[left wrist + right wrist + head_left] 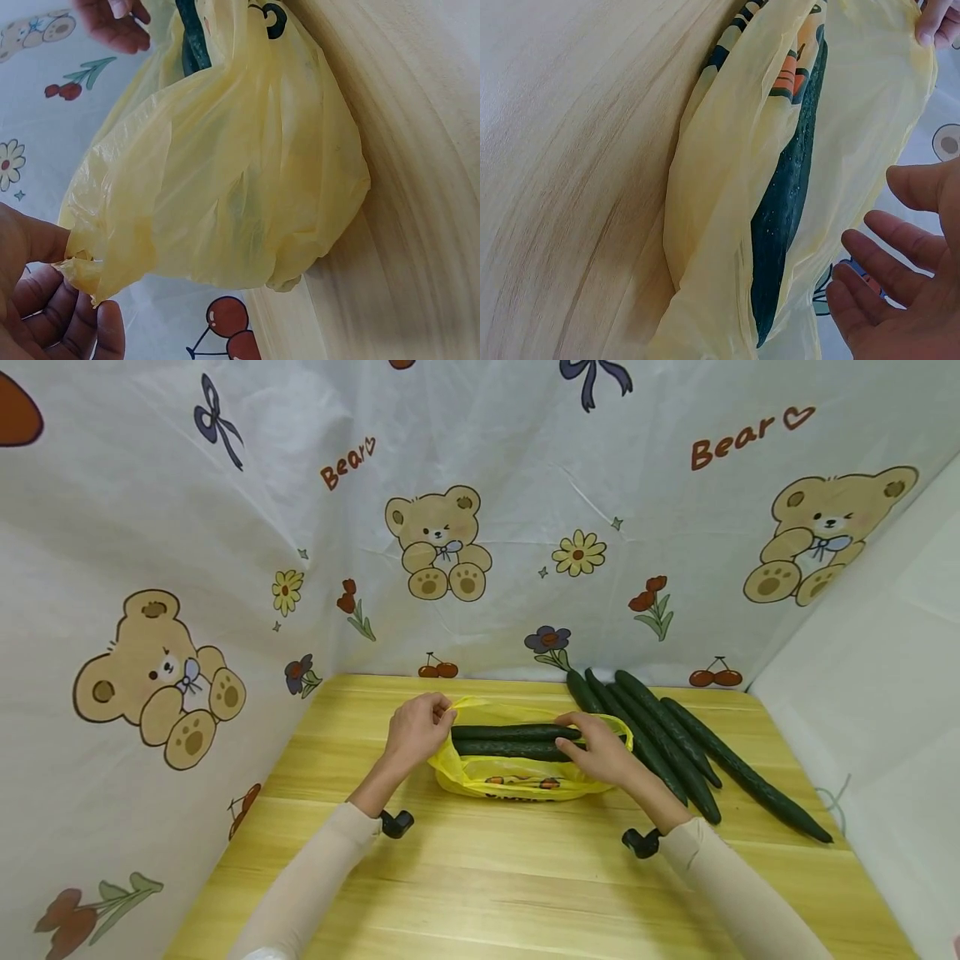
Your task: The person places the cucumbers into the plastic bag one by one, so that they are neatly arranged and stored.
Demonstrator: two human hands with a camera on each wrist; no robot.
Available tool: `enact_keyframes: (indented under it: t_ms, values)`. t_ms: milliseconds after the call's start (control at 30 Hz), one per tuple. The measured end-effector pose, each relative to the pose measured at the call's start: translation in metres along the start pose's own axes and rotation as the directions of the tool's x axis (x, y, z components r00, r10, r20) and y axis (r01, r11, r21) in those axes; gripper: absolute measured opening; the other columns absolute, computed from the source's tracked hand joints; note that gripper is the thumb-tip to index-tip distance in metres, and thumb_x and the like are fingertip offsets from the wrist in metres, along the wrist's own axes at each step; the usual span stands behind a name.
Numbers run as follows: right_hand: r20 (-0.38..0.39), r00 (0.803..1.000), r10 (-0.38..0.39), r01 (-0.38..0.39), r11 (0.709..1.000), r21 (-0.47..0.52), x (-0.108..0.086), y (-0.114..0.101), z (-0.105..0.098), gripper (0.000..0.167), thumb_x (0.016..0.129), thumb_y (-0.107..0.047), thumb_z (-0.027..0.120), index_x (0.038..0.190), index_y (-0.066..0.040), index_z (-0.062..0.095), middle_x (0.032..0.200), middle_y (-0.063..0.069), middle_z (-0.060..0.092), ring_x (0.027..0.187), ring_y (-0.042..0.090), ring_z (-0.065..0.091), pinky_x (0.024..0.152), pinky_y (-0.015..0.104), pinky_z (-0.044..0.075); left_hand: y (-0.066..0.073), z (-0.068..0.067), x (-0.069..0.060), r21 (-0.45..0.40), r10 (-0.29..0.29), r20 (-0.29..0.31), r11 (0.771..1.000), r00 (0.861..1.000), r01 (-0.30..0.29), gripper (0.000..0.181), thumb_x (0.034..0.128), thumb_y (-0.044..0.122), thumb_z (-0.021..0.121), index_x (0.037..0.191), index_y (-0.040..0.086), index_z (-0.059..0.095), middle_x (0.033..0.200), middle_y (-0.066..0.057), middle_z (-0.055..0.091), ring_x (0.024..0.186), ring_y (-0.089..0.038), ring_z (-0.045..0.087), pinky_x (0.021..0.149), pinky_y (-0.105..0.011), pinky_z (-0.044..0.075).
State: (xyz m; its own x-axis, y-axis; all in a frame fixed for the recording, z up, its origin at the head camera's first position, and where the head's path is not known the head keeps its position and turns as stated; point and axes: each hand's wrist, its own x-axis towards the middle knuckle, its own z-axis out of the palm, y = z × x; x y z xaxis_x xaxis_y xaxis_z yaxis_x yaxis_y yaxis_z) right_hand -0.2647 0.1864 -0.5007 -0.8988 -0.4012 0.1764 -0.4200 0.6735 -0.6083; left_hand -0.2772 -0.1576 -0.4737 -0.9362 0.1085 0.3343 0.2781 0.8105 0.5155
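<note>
A yellow plastic bag (450,777) lies open on the table, two dark green cucumbers (510,749) side by side inside it. The left hand (417,727) pinches the bag's left edge; in the left wrist view, thumb and fingers of that hand (45,300) hold a crumpled corner of the bag (202,195). Above the cucumbers' right ends is the right hand (600,750). The right wrist view has this hand (907,262) with fingers apart and slightly bent, holding nothing, beside a cucumber (780,210) in the bag (712,195).
Several loose cucumbers (750,777) lie on the wooden table (480,877) to the right of the bag, some close against its right end. A white cloth (510,460) printed with bears hangs behind and on the left. A white wall (885,693) stands on the right.
</note>
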Motion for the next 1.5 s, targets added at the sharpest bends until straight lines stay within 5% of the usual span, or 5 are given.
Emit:
enact_keyframes:
  t_ms: [467, 600, 1000, 1367, 1500]
  values:
    - [-0.045, 0.998, 0.038, -0.038, 0.999, 0.001, -0.022, 0.016, -0.021, 0.045, 0.111, -0.025, 0.061, 0.151, -0.004, 0.057, 0.152, 0.021, 0.06, 0.14, 0.047, 0.053, 0.107, 0.066, 0.048, -0.002, 0.005, -0.002, -0.028, -0.009, 0.005, 1.0, 1.0, 0.009, 0.015, 0.1033, 0.03, 0.072, 0.107, 0.018, 0.079, 0.091, 0.003, 0.076, 0.079, -0.015, 0.069, 0.071, -0.037, 0.057]
    - [-0.086, 0.995, 0.051, -0.05, 0.999, 0.014, -0.038, 0.03, -0.034, 0.045, 0.112, -0.028, 0.06, 0.152, -0.007, 0.057, 0.15, 0.02, 0.06, 0.128, 0.044, 0.056, 0.092, 0.056, 0.048, -0.002, 0.003, -0.003, -0.018, -0.011, 0.007, 1.0, 1.0, 0.011, 0.016, 0.1036, 0.031, 0.071, 0.108, 0.017, 0.079, 0.093, 0.003, 0.077, 0.08, -0.015, 0.07, 0.071, -0.038, 0.058]
    - [-0.205, 0.969, 0.138, -0.137, 0.99, 0.02, -0.109, 0.084, -0.077, 0.047, 0.112, -0.027, 0.058, 0.15, 0.001, 0.054, 0.151, 0.031, 0.055, 0.128, 0.055, 0.056, 0.099, 0.07, 0.047, -0.003, 0.003, -0.004, -0.018, -0.01, 0.003, 1.0, 1.0, 0.01, 0.016, 0.1041, 0.031, 0.07, 0.106, 0.017, 0.079, 0.09, 0.003, 0.077, 0.077, -0.013, 0.068, 0.069, -0.036, 0.055]
    - [-0.274, 0.922, 0.273, -0.297, 0.954, -0.049, -0.177, 0.142, -0.112, 0.048, 0.112, -0.026, 0.057, 0.149, 0.005, 0.052, 0.145, 0.04, 0.056, 0.124, 0.057, 0.053, 0.084, 0.022, 0.043, -0.011, 0.003, -0.011, -0.01, -0.019, -0.006, 1.0, 1.0, 0.019, 0.014, 0.1031, 0.035, 0.072, 0.107, 0.022, 0.077, 0.094, 0.005, 0.074, 0.08, -0.015, 0.066, 0.07, -0.036, 0.054]
    - [-0.24, 0.901, 0.361, -0.38, 0.924, -0.038, -0.2, 0.154, -0.119, 0.056, 0.114, -0.031, 0.051, 0.153, 0.009, 0.044, 0.149, 0.045, 0.048, 0.127, 0.062, 0.047, 0.095, 0.049, 0.05, -0.013, -0.001, -0.02, 0.031, -0.001, -0.023, 1.0, 1.0, 0.002, 0.022, 0.1005, 0.041, 0.076, 0.113, 0.022, 0.074, 0.099, 0.005, 0.07, 0.085, -0.016, 0.065, 0.07, -0.035, 0.052]
